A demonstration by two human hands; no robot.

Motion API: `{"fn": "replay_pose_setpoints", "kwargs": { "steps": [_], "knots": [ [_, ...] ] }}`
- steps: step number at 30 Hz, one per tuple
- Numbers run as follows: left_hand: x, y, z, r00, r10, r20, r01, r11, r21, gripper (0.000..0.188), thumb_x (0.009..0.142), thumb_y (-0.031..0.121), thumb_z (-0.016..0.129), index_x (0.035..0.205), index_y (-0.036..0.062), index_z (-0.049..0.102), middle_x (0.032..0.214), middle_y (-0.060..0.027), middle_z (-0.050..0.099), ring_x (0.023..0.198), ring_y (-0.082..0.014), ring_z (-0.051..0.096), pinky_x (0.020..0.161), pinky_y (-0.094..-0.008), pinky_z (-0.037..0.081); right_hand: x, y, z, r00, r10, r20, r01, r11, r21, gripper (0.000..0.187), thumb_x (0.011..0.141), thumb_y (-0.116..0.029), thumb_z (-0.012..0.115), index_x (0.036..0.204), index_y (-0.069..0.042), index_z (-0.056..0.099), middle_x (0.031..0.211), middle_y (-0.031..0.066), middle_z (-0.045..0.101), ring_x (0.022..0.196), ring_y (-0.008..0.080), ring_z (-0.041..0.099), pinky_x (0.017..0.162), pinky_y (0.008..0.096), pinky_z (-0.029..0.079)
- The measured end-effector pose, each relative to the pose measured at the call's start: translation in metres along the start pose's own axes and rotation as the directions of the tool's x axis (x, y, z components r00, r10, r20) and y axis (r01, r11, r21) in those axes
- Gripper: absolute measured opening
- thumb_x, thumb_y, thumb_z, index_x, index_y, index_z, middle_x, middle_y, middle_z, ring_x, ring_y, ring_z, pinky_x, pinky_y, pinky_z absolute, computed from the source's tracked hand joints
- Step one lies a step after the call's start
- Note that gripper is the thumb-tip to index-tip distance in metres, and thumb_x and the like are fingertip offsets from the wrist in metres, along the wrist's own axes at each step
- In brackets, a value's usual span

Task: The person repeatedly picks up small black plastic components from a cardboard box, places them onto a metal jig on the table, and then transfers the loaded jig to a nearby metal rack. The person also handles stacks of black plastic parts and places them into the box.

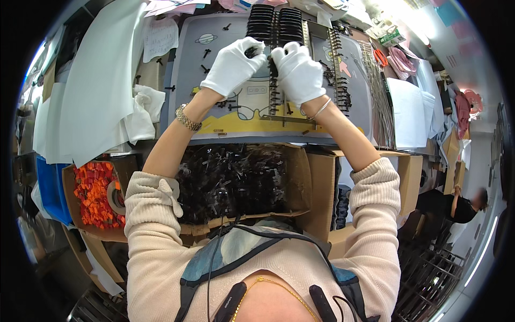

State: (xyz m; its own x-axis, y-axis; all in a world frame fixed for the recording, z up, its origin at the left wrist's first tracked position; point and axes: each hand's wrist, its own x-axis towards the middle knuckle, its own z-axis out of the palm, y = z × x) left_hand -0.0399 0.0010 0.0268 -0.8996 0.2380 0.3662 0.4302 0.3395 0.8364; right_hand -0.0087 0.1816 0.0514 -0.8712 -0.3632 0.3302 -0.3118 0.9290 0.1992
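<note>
Both my hands wear white gloves and work close together at a long narrow metal rack (274,99) with toothed edges. Flat black pieces (260,24) line its far end in two rows. My left hand (232,67) is closed, with small black plastic pieces (251,52) showing between thumb and fingers. On the rack's right side, my right hand (300,72) has its fingers curled in at the rack's edge; whatever they pinch is hidden. Loose T-shaped black pieces (206,53) lie on the grey patterned mat (188,40).
A second toothed rack (338,70) stands to the right, beside a bundle of thin metal rods (375,96). Orange-handled scissors (380,57) lie farther right. Nearer me are a cardboard box (298,180) of black plastic parts and another with orange pieces (96,188). A person (464,206) is at far right.
</note>
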Motion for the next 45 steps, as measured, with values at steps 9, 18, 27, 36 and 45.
{"fn": "replay_pose_setpoints", "kwargs": {
  "steps": [9, 18, 27, 36, 45],
  "knots": [
    [-0.053, 0.083, -0.042, 0.867, -0.114, 0.485, 0.493, 0.339, -0.802, 0.058, 0.080, -0.007, 0.056, 0.136, 0.0050, 0.048, 0.093, -0.0040, 0.058, 0.069, -0.0122, 0.053, 0.063, -0.0263, 0.046, -0.024, -0.002, -0.102, 0.891, 0.210, 0.403, -0.396, -0.077, 0.915, 0.015, 0.090, -0.012, 0.069, 0.104, -0.006, 0.066, 0.086, -0.0015, 0.064, 0.067, 0.0061, 0.057, 0.063, 0.0241, 0.049],
    [-0.164, 0.087, 0.002, 0.940, -0.207, 0.271, 0.311, 0.845, -0.434, 0.085, 0.078, -0.014, 0.057, 0.158, 0.0044, 0.032, 0.127, -0.0067, 0.059, 0.097, -0.0160, 0.060, 0.088, -0.0249, 0.050, -0.142, -0.077, -0.098, 0.997, 0.078, 0.029, -0.071, 0.635, 0.769, 0.022, 0.079, 0.000, 0.068, 0.099, -0.008, 0.061, 0.095, 0.0121, 0.064, 0.089, 0.0362, 0.063, 0.077, 0.0409, 0.053],
    [-0.228, 0.050, 0.014, 0.983, -0.181, -0.012, 0.176, 0.930, 0.323, 0.030, 0.090, 0.007, 0.069, 0.119, 0.0050, 0.064, 0.107, -0.0138, 0.066, 0.092, -0.0288, 0.069, 0.084, -0.0363, 0.055, -0.245, -0.127, -0.100, 0.804, 0.137, 0.578, -0.571, -0.093, 0.816, 0.015, 0.086, -0.005, 0.069, 0.100, -0.004, 0.064, 0.092, 0.0038, 0.069, 0.074, 0.0106, 0.061, 0.070, 0.0264, 0.051],
    [-0.232, 0.138, -0.001, 0.863, 0.174, 0.475, -0.247, 0.964, 0.095, 0.036, 0.078, 0.022, 0.082, 0.107, 0.0075, 0.067, 0.097, -0.0097, 0.066, 0.082, -0.0259, 0.066, 0.076, -0.0339, 0.054, -0.269, -0.102, -0.114, 0.708, 0.025, 0.706, -0.629, -0.433, 0.646, 0.050, 0.102, -0.055, 0.050, 0.104, -0.006, 0.063, 0.080, -0.0009, 0.056, 0.065, 0.0080, 0.051, 0.057, 0.0217, 0.043],
    [-0.231, 0.146, 0.019, 0.766, 0.243, 0.595, -0.492, 0.817, 0.301, 0.038, 0.068, 0.039, 0.085, 0.083, 0.0085, 0.067, 0.079, -0.0084, 0.060, 0.075, -0.0275, 0.064, 0.061, -0.0385, 0.052, -0.273, -0.120, -0.121, 0.513, 0.292, 0.807, -0.703, -0.397, 0.590, 0.060, 0.101, -0.063, 0.045, 0.090, -0.008, 0.067, 0.068, -0.0013, 0.056, 0.052, 0.0062, 0.046, 0.046, 0.0237, 0.037]
  ]
}}
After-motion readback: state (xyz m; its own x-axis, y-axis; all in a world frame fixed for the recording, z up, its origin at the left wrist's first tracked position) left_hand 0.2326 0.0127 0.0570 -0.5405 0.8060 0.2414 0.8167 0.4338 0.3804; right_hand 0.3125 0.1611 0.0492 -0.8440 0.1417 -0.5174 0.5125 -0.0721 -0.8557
